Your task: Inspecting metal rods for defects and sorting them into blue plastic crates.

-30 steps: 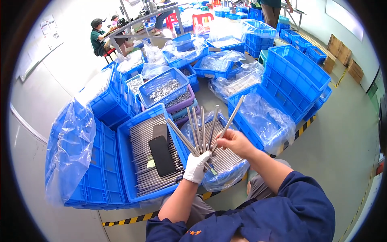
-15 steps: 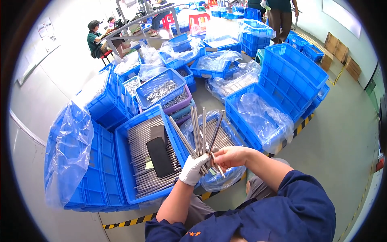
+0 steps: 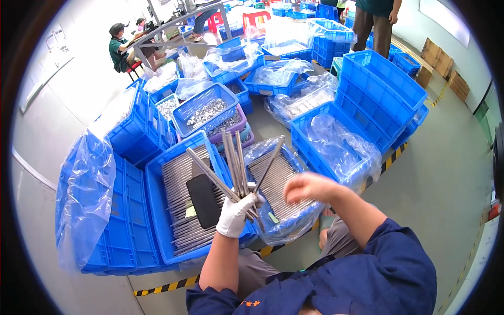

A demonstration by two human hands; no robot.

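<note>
We count 2 hands over the crates: our white-gloved left hand point(image 3: 232, 218), just below the frame's centre, and our bare right hand point(image 3: 311, 189), right of centre. In the left we see at least 5 metal rods point(image 3: 237, 168), fanned upward; overlap hides the exact number. 2 containers of loose rods lie beneath: 1 blue crate point(image 3: 158, 215) at lower left of centre, and 1 plastic-lined crate point(image 3: 283, 233) at lower centre. 1 black smartphone point(image 3: 203, 200) lies across the rods in the blue crate, covering some, and the held bundle blocks part of both crates from view. Above, 1 blue perforated basket point(image 3: 181, 119) holds small metal parts point(image 3: 210, 111) on a purple basket point(image 3: 239, 125). 2 red stools point(image 3: 256, 20) stand at top centre.

We keep our left fingers clamped around the rods' lower part. Our right forearm slants in from lower right, its blurred fingers bent and apart from the bundle; we cannot tell whether fingertips and thumb meet.
</note>
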